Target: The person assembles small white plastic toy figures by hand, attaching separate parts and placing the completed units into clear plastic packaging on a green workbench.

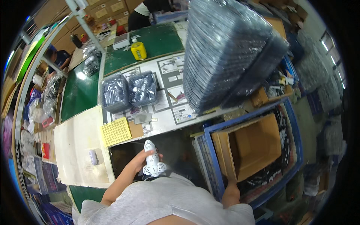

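My left hand [141,159] is closed around a white plastic toy-like piece [152,160], held just in front of my body. The piece has a long rounded nose and two slotted, fan-shaped lobes at its wide near end. My right arm reaches down to the near corner of an open cardboard box [250,150], which sits tilted in a blue plastic crate [299,155]. Only the back of my right hand [232,186] shows, against the box; its fingers are hidden. Nearest my left hand on the table lies a yellow perforated sheet [115,131].
Two clear trays of dark wrapped parts [115,92] sit on printed sheets. Tall stacks of clear plastic trays [225,56] rise at the right. Behind stands a yellow bottle [138,50]. A small pale oval object [93,157] lies at left. Other people [62,59] are farther back.
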The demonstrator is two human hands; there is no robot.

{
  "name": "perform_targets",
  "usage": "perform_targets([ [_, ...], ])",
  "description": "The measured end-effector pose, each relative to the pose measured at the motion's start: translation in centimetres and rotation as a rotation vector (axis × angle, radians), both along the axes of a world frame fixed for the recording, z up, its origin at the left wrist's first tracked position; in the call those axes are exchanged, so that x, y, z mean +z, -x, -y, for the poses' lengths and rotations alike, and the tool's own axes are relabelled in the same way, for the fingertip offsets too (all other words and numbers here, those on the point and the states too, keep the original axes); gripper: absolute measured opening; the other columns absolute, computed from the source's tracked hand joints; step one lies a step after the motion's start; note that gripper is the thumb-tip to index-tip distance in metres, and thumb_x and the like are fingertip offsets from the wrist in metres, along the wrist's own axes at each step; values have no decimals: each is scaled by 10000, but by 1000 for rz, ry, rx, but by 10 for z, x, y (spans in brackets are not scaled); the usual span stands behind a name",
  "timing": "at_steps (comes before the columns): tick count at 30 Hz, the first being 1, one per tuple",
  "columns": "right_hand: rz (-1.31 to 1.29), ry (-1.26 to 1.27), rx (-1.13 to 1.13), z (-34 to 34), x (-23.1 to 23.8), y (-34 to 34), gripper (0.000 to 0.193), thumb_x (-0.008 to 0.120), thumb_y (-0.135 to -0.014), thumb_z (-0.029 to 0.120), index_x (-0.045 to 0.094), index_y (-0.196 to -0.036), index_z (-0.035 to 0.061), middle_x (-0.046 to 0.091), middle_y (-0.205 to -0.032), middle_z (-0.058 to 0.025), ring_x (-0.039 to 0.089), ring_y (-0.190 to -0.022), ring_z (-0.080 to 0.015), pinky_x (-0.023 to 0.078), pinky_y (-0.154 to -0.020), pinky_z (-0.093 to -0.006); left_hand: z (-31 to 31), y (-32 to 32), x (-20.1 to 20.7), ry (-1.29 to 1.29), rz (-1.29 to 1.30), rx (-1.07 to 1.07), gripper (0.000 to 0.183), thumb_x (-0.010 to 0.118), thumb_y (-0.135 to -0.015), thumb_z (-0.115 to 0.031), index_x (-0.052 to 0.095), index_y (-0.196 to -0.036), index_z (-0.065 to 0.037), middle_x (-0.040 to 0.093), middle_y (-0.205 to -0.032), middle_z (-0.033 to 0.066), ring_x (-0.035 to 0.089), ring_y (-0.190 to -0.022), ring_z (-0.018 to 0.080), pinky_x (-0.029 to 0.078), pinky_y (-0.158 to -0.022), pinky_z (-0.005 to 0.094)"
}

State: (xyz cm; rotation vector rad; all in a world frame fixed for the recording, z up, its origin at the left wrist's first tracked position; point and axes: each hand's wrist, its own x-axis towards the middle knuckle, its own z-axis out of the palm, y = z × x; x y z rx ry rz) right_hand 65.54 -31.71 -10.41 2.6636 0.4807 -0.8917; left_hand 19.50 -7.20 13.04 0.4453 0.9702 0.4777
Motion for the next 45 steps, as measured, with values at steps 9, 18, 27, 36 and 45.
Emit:
perform_targets([
  [9,59,-26,-4,5,-7,0,702,736,-674,394,511,-1255,71,482,-1218,-219,501,-1073,-345,436,-883,-435,9,-16,-8,116,82,43,420,604,-854,-195,402,-1174,-14,609,-1055,216,630,-962,331,558,-802,480],
  [18,146,-660,310,40,52,7,785,815,-575,373,511,-1210,24,391,-1259,-224,419,-1116,-368,393,-955,-438,-17,-41,-12,15,105,-188,510,636,-841,-235,381,-1218,-7,599,-1097,226,625,-983,323,545,-830,459],
  [27,405,-2301,-499,19,337,74,305,567,-948,312,563,-894,12,351,-616,7,352,-507,-91,324,-503,-243,-37,6,-3,-39,140,-321,652,740,-750,-150,381,-1282,-32,583,-1171,198,585,-1078,310,490,-929,433],
  [36,-997,-1561,346,-250,381,253,696,904,-580,128,438,-1092,60,524,-1003,-62,542,-937,-140,467,-784,-277,-70,58,57,-481,506,-37,697,763,-590,-129,469,-1209,2,544,-1219,244,549,-1139,365,435,-973,484],
  [45,-1271,-1174,729,-327,310,417,602,763,-759,118,405,-1238,46,517,-1164,-157,556,-1089,-240,504,-850,-350,-40,177,63,-477,177,269,745,819,-543,-165,500,-1201,-26,570,-1163,107,570,-1083,235,458,-925,366],
])
